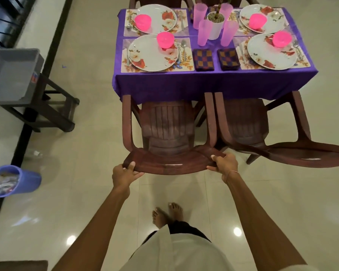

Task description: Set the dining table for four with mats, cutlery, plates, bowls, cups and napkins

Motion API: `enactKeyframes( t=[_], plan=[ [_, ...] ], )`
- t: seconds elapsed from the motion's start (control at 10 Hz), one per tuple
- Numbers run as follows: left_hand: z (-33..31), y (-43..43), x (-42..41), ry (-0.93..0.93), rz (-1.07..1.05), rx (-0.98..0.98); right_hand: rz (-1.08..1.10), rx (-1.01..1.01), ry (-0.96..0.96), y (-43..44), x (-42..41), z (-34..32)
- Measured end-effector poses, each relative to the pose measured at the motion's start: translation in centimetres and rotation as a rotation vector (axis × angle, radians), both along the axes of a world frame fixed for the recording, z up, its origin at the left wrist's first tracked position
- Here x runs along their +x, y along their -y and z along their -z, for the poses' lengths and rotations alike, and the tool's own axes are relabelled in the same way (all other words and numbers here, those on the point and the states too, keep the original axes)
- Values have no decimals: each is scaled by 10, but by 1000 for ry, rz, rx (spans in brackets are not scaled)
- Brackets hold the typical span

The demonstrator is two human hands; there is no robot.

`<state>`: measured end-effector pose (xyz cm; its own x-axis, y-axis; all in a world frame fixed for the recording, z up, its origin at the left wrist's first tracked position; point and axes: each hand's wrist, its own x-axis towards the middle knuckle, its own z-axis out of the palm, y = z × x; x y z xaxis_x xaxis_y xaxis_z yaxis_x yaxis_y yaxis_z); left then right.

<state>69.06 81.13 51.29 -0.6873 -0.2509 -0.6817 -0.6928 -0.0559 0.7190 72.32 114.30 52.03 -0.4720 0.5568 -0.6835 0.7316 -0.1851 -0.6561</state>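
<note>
A table under a purple cloth [204,83] carries several floral mats, each with a flowered plate [152,53] and a pink bowl [165,40]. Cutlery [181,45] lies beside the plates. Several pink cups [203,32] stand around a white plant pot [215,22] in the middle. Two checked napkins [203,59] lie at the near edge. My left hand [123,173] grips the left end of a brown plastic chair's backrest [168,163]. At the backrest's right end my right hand [224,163] holds on.
A second brown chair [249,122] stands to the right, its backrest touching the first. A grey tub [12,75] sits on a dark stool at the left. A blue bin [12,180] stands on the tiled floor. My bare feet [166,214] are behind the chair.
</note>
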Motion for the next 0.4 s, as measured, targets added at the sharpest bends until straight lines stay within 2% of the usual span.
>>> enactKeyframes(
  t=[0.1,0.2,0.3,0.4],
  plan=[
    [2,7,-2,23,49,-6,-190,176,108,-1,-2,-2],
    [5,23,-7,40,113,-41,-708,814,284,2,-12,3],
    [10,40,-25,38,183,-149,-872,877,47,37,-48,-3],
    [14,66,-55,30,323,-352,-924,849,-135,91,-93,-4]
  ],
)
